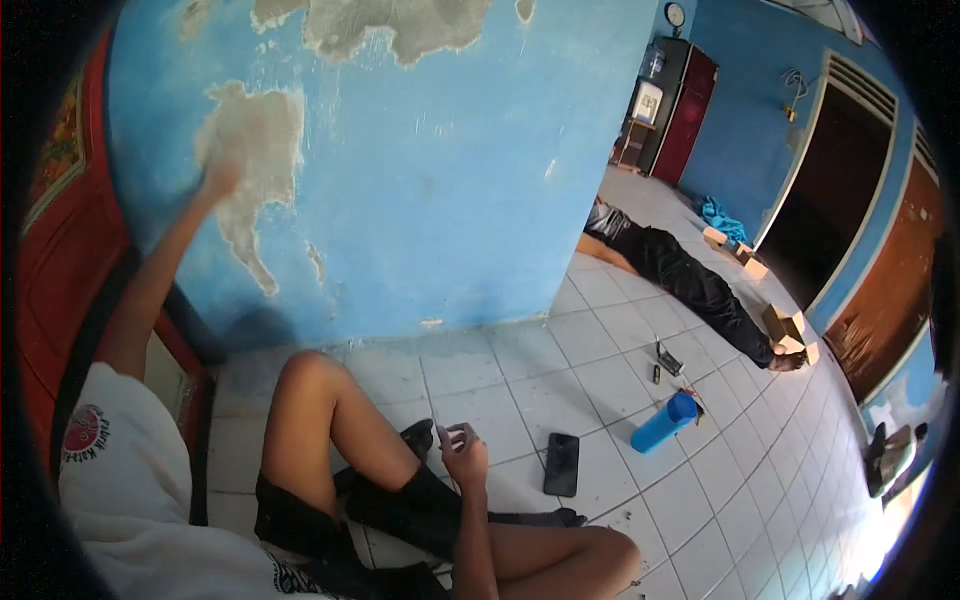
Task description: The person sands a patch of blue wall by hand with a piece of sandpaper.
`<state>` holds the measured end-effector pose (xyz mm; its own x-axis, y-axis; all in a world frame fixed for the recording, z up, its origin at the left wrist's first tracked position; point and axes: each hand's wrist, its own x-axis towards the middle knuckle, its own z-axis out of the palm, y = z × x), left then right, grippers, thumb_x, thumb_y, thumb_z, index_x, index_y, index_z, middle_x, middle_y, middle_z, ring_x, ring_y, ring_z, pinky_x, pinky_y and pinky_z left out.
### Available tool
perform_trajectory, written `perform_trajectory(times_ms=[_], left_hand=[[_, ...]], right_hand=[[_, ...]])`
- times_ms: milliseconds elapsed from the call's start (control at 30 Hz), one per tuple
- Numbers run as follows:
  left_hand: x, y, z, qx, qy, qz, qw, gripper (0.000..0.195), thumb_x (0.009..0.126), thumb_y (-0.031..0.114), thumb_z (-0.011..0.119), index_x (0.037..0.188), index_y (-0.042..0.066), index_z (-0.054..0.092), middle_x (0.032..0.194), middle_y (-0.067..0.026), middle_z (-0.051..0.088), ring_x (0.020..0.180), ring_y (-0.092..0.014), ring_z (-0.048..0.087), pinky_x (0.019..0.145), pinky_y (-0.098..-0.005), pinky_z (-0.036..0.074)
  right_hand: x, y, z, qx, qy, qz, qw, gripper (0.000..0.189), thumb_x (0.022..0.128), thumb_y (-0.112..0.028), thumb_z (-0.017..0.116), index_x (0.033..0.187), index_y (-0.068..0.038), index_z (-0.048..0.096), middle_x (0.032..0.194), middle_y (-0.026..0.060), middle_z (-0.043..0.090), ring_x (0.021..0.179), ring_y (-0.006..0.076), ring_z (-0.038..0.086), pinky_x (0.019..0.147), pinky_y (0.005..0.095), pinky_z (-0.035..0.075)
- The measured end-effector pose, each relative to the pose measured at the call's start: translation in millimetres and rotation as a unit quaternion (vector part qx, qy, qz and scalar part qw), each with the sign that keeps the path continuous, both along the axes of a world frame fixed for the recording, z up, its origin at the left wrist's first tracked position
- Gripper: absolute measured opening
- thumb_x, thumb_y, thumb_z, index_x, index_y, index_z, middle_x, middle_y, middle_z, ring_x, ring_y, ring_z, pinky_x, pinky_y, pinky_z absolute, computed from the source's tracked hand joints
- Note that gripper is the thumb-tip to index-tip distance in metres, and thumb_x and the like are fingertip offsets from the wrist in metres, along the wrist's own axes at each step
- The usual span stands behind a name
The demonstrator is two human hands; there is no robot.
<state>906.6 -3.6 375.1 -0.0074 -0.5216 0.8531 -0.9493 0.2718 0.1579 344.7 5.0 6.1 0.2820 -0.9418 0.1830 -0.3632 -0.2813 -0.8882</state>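
My left arm is raised, with my left hand (223,174) in front of a bare grey patch (259,142) on the peeling blue wall (435,202). That hand is motion-blurred, so its finger pose and any contact with the wall are unclear. Above my bent legs (311,427), my right hand (466,456) has its fingers curled around a thin object (441,436), seen nearly edge-on; its kind cannot be made out. A black smartphone (561,465) lies on the white tiled floor (480,375) to the right of this hand.
Farther right are a blue bottle (664,423) and small dark items (670,361). A person in black trousers (682,262) lies on the floor near opened cardboard boxes (783,328) and a blue cloth (721,219). A red door (67,277) borders the left; a dark doorway (832,172) stands right.
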Motion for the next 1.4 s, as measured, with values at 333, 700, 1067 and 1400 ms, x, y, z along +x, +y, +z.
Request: perform_trajectory(times_ms=[333, 700, 1067, 1400], left_hand=[[-55, -50, -16, -0.228, -0.237, 0.215, 0.92, 0.055, 0.086, -0.001, 0.041, 0.141, 0.007, 0.036, 0.147, -0.0075, 0.034, 0.137, -0.024, 0.027, 0.112, -0.0449, 0.014], [-85, -35, -9, -0.17, -0.228, 0.297, 0.911, 0.054, 0.093, 0.01, 0.038, 0.145, 0.007, 0.023, 0.152, -0.0107, 0.018, 0.142, -0.027, 0.012, 0.113, -0.0452, 0.01], [-97, -87, 88, -0.258, -0.172, 0.317, 0.896, 0.057, 0.091, 0.017, 0.04, 0.145, 0.004, 0.024, 0.15, -0.0164, 0.021, 0.14, -0.034, 0.015, 0.111, -0.053, 0.01], [-95, -22, -209, 0.086, -0.215, 0.359, 0.904, 0.056, 0.094, 0.027, 0.042, 0.145, 0.012, 0.026, 0.153, -0.0068, 0.017, 0.142, -0.025, 0.011, 0.109, -0.0597, 0.001]], right_hand=[[-9, -21, 11, -0.015, 0.004, -0.059, 0.998, 0.031, 0.081, -0.034, 0.069, 0.086, -0.004, 0.062, 0.066, 0.0117, 0.066, 0.057, 0.025, 0.066, 0.054, 0.0357, 0.05], [0, 0, 6, -0.023, 0.007, -0.04, 0.999, 0.028, 0.082, -0.031, 0.068, 0.086, -0.004, 0.061, 0.067, 0.0126, 0.066, 0.055, 0.0271, 0.064, 0.052, 0.036, 0.048], [-14, -17, -2, 0.03, 0.016, -0.063, 0.997, 0.024, 0.084, -0.024, 0.067, 0.088, -0.001, 0.06, 0.064, 0.013, 0.064, 0.051, 0.0222, 0.063, 0.048, 0.0323, 0.047], [-2, -14, -3, 0.011, 0.015, -0.01, 1.0, 0.027, 0.085, -0.026, 0.065, 0.091, 0.0, 0.058, 0.067, 0.0139, 0.065, 0.054, 0.0224, 0.063, 0.051, 0.033, 0.048]])
